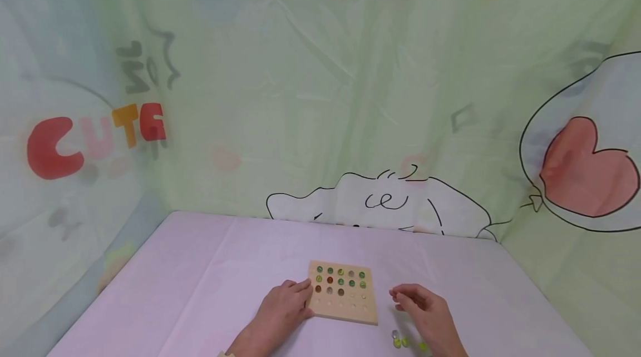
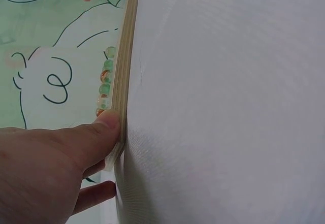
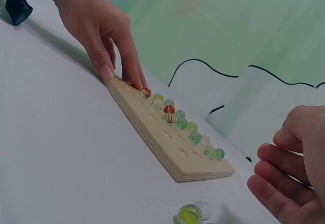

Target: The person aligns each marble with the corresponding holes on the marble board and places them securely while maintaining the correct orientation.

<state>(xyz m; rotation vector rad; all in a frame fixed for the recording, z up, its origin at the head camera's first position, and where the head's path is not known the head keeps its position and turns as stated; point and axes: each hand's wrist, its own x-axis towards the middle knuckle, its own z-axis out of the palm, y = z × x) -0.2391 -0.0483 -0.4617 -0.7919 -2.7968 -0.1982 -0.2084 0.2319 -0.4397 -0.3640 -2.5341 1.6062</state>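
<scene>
A square wooden board (image 1: 345, 314) with rows of round hollows lies flat on the table. Green, yellowish, clear and reddish-brown glass marbles (image 1: 341, 282) fill its far rows; the hollows nearest the person are bare. My left hand (image 1: 282, 304) grips the board's left side, thumb at the near corner, fingers along the edge. In the left wrist view the thumb (image 2: 107, 120) presses the board's side. My right hand (image 1: 425, 310) hovers right of the board, fingers loosely bent; nothing shows between them. Beneath it several loose marbles (image 3: 190, 214) lie on the cloth.
A pale cloth covers the table (image 1: 210, 268). Behind it hangs a light green printed curtain (image 1: 300, 95) with drawings and letters. A dark band (image 3: 19, 3) circles the left wrist.
</scene>
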